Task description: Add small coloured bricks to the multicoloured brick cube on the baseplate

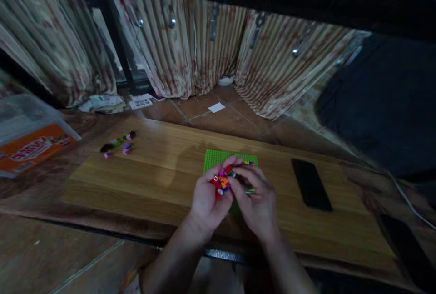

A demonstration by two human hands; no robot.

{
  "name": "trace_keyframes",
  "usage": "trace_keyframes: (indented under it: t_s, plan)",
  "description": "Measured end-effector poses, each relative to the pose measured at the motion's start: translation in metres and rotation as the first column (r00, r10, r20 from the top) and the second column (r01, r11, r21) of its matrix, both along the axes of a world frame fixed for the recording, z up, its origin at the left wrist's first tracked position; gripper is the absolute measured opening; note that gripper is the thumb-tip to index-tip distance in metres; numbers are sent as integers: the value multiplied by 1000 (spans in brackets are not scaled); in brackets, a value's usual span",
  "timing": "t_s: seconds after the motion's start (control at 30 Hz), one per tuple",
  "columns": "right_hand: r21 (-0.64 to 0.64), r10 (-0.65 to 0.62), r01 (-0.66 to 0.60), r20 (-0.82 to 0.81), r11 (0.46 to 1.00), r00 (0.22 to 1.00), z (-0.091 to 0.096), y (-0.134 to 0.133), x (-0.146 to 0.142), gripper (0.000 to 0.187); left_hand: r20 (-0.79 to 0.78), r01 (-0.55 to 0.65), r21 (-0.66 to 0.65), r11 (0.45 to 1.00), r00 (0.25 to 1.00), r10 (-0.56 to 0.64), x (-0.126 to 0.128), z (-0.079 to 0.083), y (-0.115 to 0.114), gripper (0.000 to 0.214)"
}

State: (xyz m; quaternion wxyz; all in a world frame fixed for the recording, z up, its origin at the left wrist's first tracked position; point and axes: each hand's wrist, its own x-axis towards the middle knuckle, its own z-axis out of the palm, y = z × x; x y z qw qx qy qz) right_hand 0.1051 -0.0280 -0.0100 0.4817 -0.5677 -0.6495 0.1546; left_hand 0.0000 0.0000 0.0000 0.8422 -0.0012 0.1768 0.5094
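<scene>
Wooden board [163, 171], colourful bricks [223, 182] cupped in left grip [206, 197], right grip [260, 201] touching them, hold unclear

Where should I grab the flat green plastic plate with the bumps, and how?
Probably pinch the far-left corner of the flat green studded plate, coming from the left. It lies flat on the brown wooden board, so its edge is the likely grip. That corner shows, while the bare left hand and bare right hand hide much of its near side.
</scene>
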Motion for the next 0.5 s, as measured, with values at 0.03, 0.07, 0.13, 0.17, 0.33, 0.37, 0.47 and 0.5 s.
trace_keyframes:
  t_s: [0.03, 0.07, 0.13, 0.17, 0.33, 0.37, 0.47, 0.5]
  plan:
    - [-10, -15, 15, 13, 1000, 1000, 2, 1, -1, 14, 4, 0, -1, 1000, 1000, 0, 0, 0, 1, 31]
    - [-19, -28, 29, 27, 999, 999, 3, 1, -2, 14, 6, 0, -3, 1000, 1000, 0, 0, -1, 1, 31]
    - [-35, -52, 54, 59, 998, 997, 6, 3, -3, 15, 4, -3, -11, 1000, 1000, 3, 1, -1, 2, 31]
    - [-45, -62, 65, 80, 997, 995, 6, 4, -3, 15, 0, -7, -16, 1000, 1000, 7, 1, -1, 2, 30]
    - [-29, -82, 86, 129, 996, 988, 8, 6, -5, 14, -33, 0, -64, 998, 999, -2, 2, -1, 3, 29]
    - [-21, -77, 80, 110, 997, 991, 9, 6, -5, 14, -34, 2, -80, 997, 999, -5, 2, 0, 3, 29]
    - [10, -91, 91, -44, 996, 995, 11, 5, -4, 15, -37, -8, -147, 989, 999, 3, 0, 2, 3, 27]
    - [23, -106, 109, -115, 994, 988, 12, 5, -3, 15, -41, -22, -171, 985, 999, 15, -1, 3, 3, 25]
